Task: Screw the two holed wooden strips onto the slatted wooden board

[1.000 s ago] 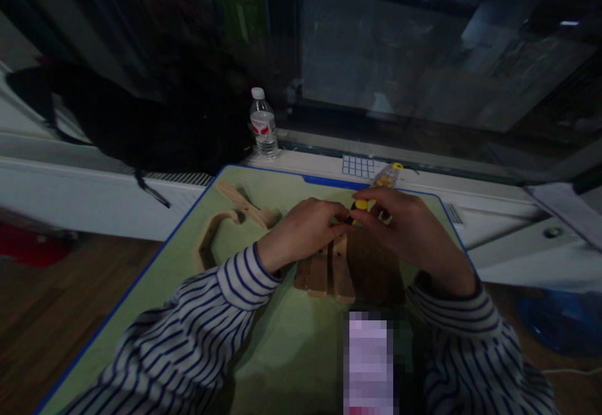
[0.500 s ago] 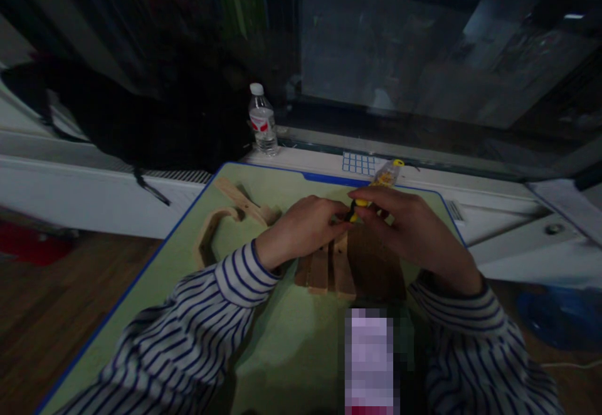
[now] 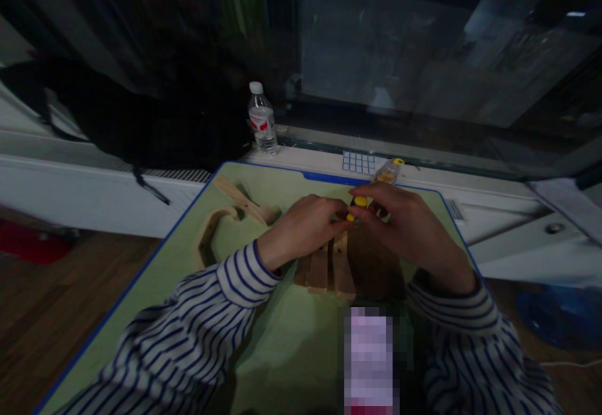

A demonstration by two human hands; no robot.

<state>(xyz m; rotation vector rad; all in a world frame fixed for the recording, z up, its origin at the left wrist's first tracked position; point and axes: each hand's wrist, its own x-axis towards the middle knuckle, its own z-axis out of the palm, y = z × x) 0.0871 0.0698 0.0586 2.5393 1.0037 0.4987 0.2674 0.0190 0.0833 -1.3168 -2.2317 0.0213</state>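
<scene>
My left hand (image 3: 303, 230) and my right hand (image 3: 407, 230) meet over a slatted wooden piece (image 3: 336, 271) lying on the green mat (image 3: 179, 258). My right hand is closed round a small yellow-and-black tool (image 3: 357, 205), held upright at the piece's far end. My left hand is curled with its fingertips pinched at the base of the tool, on the wood; what they pinch is too small to make out. Both arms wear striped sleeves.
A curved wooden frame (image 3: 209, 233) and a wooden stick (image 3: 242, 199) lie on the mat's left part. A water bottle (image 3: 261, 120) stands on the white sill behind. A small clear bag with yellow bits (image 3: 388, 173) lies at the mat's far edge. A blurred pink patch (image 3: 369, 358) covers the near centre.
The hands stay in place over the wood; the yellow tool shifts slightly between my right fingers. The view has dropped a little.
</scene>
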